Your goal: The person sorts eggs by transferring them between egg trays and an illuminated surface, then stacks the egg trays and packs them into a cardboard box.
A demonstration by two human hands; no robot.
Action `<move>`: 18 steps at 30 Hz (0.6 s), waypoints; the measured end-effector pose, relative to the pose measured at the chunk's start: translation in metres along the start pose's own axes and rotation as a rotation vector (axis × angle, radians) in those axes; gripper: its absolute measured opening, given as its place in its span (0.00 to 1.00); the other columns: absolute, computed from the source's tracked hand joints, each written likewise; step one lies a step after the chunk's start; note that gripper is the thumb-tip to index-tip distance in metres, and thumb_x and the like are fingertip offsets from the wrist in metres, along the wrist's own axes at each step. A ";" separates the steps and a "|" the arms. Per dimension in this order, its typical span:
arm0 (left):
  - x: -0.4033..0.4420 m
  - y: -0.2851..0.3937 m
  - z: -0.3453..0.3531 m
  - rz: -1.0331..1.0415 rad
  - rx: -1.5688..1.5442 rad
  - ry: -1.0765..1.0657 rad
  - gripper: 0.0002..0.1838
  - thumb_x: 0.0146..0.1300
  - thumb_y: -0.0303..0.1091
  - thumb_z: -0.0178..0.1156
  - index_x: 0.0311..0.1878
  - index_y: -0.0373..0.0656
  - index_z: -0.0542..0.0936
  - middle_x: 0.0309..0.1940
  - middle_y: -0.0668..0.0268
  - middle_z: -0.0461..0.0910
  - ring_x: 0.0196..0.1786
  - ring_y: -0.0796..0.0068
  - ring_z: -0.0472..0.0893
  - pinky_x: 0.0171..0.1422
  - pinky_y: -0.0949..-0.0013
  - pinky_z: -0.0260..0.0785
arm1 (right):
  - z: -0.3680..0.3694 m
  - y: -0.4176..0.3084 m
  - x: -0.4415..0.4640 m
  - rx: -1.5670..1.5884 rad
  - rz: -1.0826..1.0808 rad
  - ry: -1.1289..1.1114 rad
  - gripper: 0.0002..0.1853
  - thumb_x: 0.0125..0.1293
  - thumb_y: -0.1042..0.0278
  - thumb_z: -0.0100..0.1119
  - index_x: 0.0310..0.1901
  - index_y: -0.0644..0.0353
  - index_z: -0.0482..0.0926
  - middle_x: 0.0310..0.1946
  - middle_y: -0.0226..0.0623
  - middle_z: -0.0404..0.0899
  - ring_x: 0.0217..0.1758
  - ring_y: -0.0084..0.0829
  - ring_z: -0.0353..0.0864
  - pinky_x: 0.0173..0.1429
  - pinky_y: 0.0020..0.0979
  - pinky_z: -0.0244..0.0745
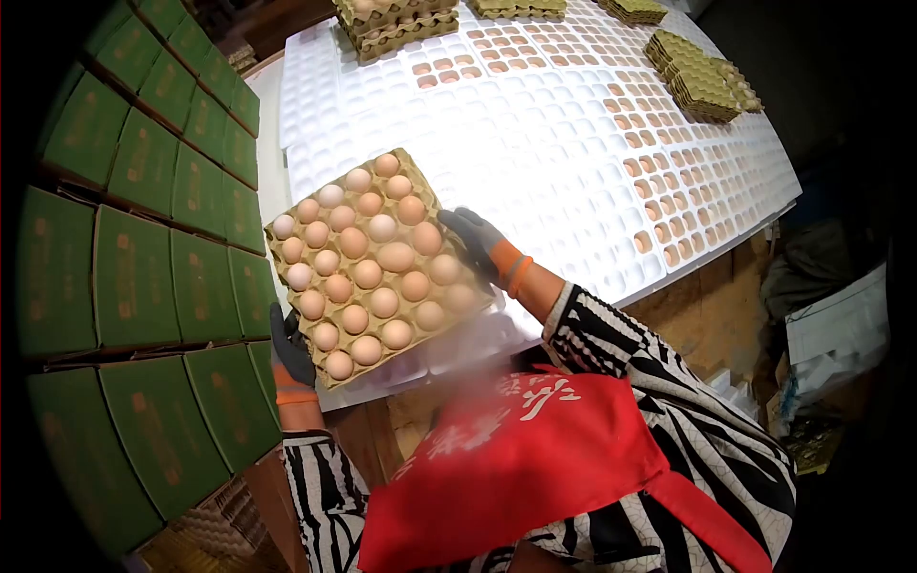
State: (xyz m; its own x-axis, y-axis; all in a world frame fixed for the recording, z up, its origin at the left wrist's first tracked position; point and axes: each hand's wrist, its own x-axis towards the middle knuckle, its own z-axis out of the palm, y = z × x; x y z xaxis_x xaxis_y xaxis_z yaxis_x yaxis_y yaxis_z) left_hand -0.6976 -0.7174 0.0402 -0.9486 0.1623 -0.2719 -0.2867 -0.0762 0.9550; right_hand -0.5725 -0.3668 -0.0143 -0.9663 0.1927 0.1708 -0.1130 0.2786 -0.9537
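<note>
Between my two gloved hands is a cardboard egg tray point(394, 361) filled with brown and pale eggs point(368, 274). My left hand point(291, 346), in a grey and orange glove, grips the tray's near left edge. On the opposite edge, my right hand point(479, 246) in a matching glove has its fingers against the tray's side. The tray is tilted slightly and held over the near left part of a white foam surface point(458, 143) with rows of hollows. A blur covers the tray's lower right corner.
Green boxes point(143, 277) are stacked along the left. Many hollows on the right hold eggs point(669, 205). Stacked egg trays point(702, 81) stand at the far right, and trays with eggs point(396, 29) at the back. White bags or packaging point(841, 320) lie beyond the right edge.
</note>
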 end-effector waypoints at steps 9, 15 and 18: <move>-0.034 0.036 0.029 -0.208 -0.397 -0.458 0.23 0.82 0.44 0.40 0.73 0.44 0.65 0.70 0.63 0.70 0.69 0.66 0.71 0.74 0.60 0.67 | -0.010 -0.064 -0.014 0.435 0.445 0.308 0.29 0.74 0.47 0.53 0.64 0.64 0.75 0.55 0.43 0.82 0.55 0.34 0.80 0.61 0.36 0.74; -0.128 0.048 0.179 -0.010 -0.212 -0.254 0.25 0.82 0.46 0.41 0.70 0.37 0.68 0.65 0.60 0.75 0.64 0.66 0.76 0.70 0.62 0.70 | -0.124 -0.093 -0.086 0.657 0.446 0.441 0.22 0.75 0.56 0.55 0.63 0.60 0.76 0.53 0.38 0.83 0.54 0.27 0.79 0.59 0.33 0.75; -0.155 0.011 0.256 0.162 -0.003 -0.283 0.24 0.82 0.43 0.41 0.70 0.35 0.67 0.64 0.60 0.75 0.63 0.69 0.76 0.69 0.64 0.69 | -0.203 -0.035 -0.137 0.402 0.368 0.337 0.19 0.79 0.65 0.49 0.67 0.59 0.70 0.56 0.28 0.76 0.58 0.23 0.73 0.63 0.29 0.72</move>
State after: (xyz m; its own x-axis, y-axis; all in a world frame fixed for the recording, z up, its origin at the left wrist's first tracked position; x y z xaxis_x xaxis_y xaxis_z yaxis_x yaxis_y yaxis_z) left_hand -0.5192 -0.4911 0.1232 -0.9070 0.4149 -0.0724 -0.1359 -0.1257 0.9827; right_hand -0.3893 -0.2117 0.0459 -0.8400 0.5121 -0.1793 0.0709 -0.2239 -0.9720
